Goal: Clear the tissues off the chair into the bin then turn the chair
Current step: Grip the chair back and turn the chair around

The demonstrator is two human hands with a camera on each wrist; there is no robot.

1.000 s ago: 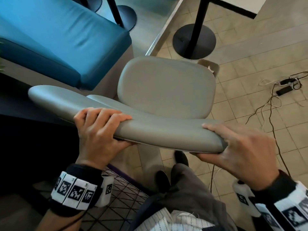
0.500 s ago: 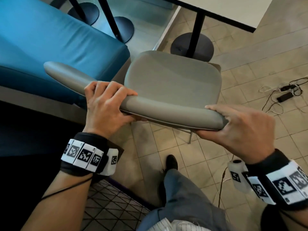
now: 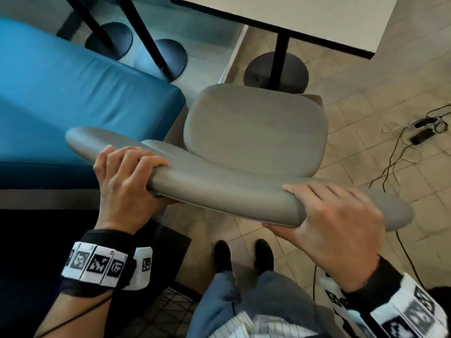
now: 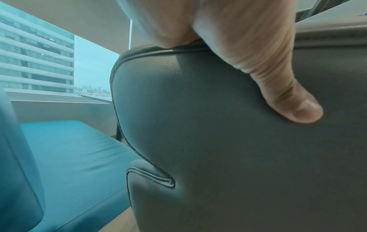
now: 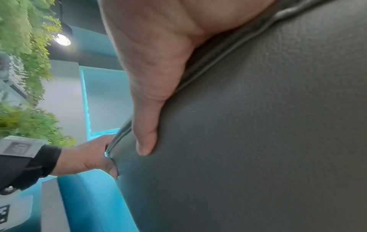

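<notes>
chair: grey padded chair (image 3: pixel 253 132) sat at centre frame, backrest top nearest the person, seat bare
left hand: left hand (image 3: pixel 124 184) gripped backrest top at 9 o'clock side, fingers curled over, thumb (image 4: pixel 286 94) pressed on back face
right hand: right hand (image 3: pixel 334 223) gripped backrest top at 3 o'clock side, thumb (image 5: pixel 147 125) underneath
bench: blue bench (image 3: pixel 73 98) at 10 o'clock, just beside chair
table: white table (image 3: pixel 292 13) at 12 o'clock, round black base (image 3: pixel 275 71) beyond seat
cables: cables (image 3: pixel 415 132) on tiled floor at 2 o'clock
bin: wire mesh (image 3: pixel 168 311) at 6 o'clock; cannot tell if bin

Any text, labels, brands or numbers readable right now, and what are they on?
None can be read.
Left wristband: black-and-white square marker patterns with tiny digits above them, too small to read.
Right wristband: the same marker patterns, blurred, no words.
Grey chair, blue bench, white table: no label or brand shows.
</notes>
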